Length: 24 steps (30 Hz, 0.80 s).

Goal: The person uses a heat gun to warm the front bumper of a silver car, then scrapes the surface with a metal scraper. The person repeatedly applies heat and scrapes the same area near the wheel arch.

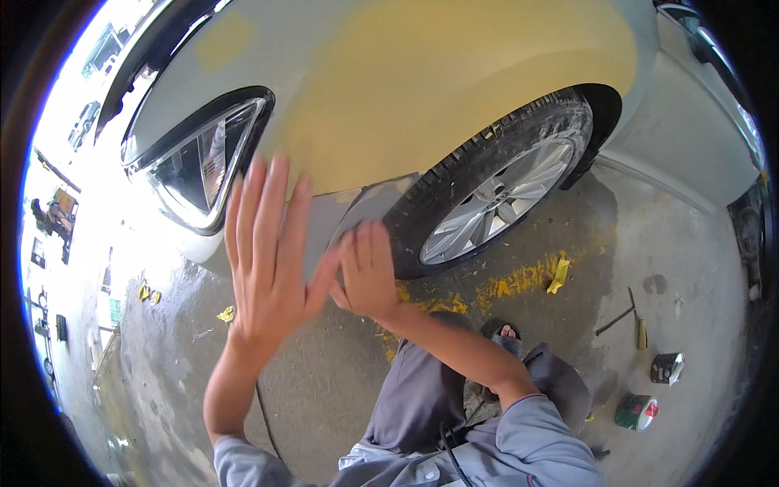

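Observation:
My left hand [266,268] is raised with its fingers stretched out and nothing in it. It is in front of the car's grey bumper, beside the headlight [213,158], and covers part of that corner. Close to its thumb, my right hand [369,272] has its fingers curled in, near the bumper edge just left of the front wheel [499,195]. What the right fingers hold, if anything, is hidden. Above both hands spreads the grey car fender [454,73], with a large yellowish patch. A dark seam line runs from the wheel arch toward my right hand.
Torn yellow tape [558,276] lies on the concrete floor, with more yellow scraps [226,314] at left. To the right are a thin dark tool [617,319], a small brass-coloured cylinder [643,334], a dark can [667,368] and a green can [635,412]. A dark cable [265,418] runs along the floor.

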Each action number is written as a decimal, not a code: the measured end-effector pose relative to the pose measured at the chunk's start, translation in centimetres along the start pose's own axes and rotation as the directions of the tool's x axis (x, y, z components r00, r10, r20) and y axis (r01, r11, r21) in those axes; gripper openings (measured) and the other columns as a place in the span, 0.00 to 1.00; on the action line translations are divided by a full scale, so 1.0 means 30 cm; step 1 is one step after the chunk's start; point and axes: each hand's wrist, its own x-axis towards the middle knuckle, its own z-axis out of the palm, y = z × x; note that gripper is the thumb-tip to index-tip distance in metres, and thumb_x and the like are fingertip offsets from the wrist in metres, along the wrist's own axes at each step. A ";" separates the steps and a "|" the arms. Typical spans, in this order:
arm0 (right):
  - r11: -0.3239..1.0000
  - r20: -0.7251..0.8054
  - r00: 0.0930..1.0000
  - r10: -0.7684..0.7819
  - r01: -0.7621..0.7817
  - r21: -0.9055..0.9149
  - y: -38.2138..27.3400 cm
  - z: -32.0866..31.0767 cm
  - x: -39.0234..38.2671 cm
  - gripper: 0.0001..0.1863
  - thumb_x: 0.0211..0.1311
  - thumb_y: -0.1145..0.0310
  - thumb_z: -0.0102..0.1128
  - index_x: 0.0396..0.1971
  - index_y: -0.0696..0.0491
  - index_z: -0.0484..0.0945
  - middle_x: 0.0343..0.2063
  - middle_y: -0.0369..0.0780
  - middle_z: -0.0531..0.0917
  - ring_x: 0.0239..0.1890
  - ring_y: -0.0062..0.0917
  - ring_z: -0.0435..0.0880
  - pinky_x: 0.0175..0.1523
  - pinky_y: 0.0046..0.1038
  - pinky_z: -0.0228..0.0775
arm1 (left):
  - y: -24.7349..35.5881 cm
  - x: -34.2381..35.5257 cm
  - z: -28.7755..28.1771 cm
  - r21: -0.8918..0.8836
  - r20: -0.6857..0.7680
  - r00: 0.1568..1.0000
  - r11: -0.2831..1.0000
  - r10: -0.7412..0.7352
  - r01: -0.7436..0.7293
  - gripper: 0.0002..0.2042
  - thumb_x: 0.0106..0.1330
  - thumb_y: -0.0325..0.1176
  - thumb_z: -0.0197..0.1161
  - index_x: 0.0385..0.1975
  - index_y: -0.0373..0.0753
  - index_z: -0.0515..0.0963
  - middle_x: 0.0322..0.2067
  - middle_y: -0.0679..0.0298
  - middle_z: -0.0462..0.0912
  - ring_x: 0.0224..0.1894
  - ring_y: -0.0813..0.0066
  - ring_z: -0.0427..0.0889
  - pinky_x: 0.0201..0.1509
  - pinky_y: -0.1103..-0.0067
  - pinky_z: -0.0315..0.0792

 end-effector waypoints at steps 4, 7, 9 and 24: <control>0.987 0.228 0.960 -0.160 0.155 0.038 0.010 -0.036 -0.173 0.32 0.60 0.57 0.53 0.61 0.59 0.63 0.61 0.54 0.63 0.65 0.46 0.60 0.64 0.50 0.51 | -0.035 0.302 0.104 0.126 -0.283 0.945 0.983 0.165 -0.134 0.31 0.58 0.31 0.59 0.64 0.36 0.61 0.67 0.53 0.56 0.69 0.53 0.54 0.69 0.61 0.50; 0.999 0.204 0.978 -0.041 0.033 0.042 0.011 -0.041 -0.166 0.33 0.60 0.58 0.52 0.62 0.61 0.59 0.63 0.56 0.60 0.66 0.49 0.57 0.65 0.54 0.44 | -0.031 0.478 0.134 0.149 -0.313 0.922 0.970 0.229 -0.190 0.31 0.58 0.33 0.60 0.64 0.37 0.61 0.66 0.55 0.57 0.69 0.54 0.54 0.69 0.61 0.51; 1.000 0.009 1.000 0.007 -0.008 0.019 0.049 -0.045 -0.135 0.37 0.60 0.57 0.51 0.64 0.63 0.53 0.64 0.59 0.53 0.68 0.51 0.50 0.68 0.53 0.38 | 0.002 0.529 0.156 0.108 -0.271 0.936 0.973 0.224 -0.202 0.31 0.58 0.35 0.60 0.64 0.38 0.62 0.66 0.56 0.58 0.69 0.54 0.55 0.69 0.61 0.51; 0.986 -0.528 0.832 0.167 -0.143 0.087 0.268 -0.371 0.421 0.32 0.71 0.61 0.35 0.67 0.64 0.42 0.69 0.50 0.47 0.71 0.35 0.44 0.71 0.33 0.33 | 0.058 -0.073 0.308 0.374 0.019 0.975 0.903 0.220 -0.211 0.26 0.58 0.46 0.60 0.57 0.49 0.72 0.62 0.65 0.66 0.63 0.60 0.63 0.65 0.60 0.57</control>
